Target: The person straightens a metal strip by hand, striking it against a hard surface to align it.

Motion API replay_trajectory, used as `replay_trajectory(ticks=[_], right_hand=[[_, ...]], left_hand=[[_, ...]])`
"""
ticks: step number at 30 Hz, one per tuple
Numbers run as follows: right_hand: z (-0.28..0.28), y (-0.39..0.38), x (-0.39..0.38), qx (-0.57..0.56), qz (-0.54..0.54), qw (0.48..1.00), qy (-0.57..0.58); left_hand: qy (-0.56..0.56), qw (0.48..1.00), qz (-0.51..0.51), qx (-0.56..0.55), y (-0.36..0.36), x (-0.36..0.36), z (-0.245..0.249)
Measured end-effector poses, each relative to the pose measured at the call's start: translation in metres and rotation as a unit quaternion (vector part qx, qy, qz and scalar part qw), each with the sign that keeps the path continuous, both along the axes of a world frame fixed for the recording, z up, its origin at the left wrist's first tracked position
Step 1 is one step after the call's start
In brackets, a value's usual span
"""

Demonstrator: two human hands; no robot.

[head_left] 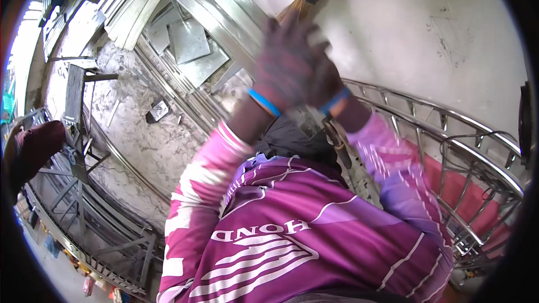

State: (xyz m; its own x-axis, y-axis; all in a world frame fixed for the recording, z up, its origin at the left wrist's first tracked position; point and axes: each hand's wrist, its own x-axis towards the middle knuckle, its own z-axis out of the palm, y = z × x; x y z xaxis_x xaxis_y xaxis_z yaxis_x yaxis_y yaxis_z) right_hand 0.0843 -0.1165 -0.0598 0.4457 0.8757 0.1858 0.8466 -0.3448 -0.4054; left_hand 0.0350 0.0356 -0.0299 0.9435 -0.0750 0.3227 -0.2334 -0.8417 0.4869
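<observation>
Both forearms raised and angled inward, my left hand (281,62) and right hand (327,77) overlapping just below the broom (306,1) in view; the dark gloves (292,50), blue at the wrists, are on them. Some fingers extend up toward the broom, slightly spread, but motion blur and overlap hide whose they are, and I cannot tell whether either hand is released, clenched or grasping anything. Metal sheets (190,40) lie left of the broom, the chromed rack (449,134) below and right of it.
</observation>
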Motion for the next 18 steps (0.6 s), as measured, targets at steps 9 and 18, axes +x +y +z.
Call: replay_trajectory(ticks=[9,18], right_hand=[[0.008,0.027,0.002,-0.099,-0.023,0.991,-0.086],[0.007,0.188,0.093,-0.289,-0.096,0.948,-0.093]], left_hand=[[0.000,0.998,0.020,-0.064,0.016,0.001,-0.006],[-0.136,0.974,0.020,0.180,0.169,0.095,-0.026]])
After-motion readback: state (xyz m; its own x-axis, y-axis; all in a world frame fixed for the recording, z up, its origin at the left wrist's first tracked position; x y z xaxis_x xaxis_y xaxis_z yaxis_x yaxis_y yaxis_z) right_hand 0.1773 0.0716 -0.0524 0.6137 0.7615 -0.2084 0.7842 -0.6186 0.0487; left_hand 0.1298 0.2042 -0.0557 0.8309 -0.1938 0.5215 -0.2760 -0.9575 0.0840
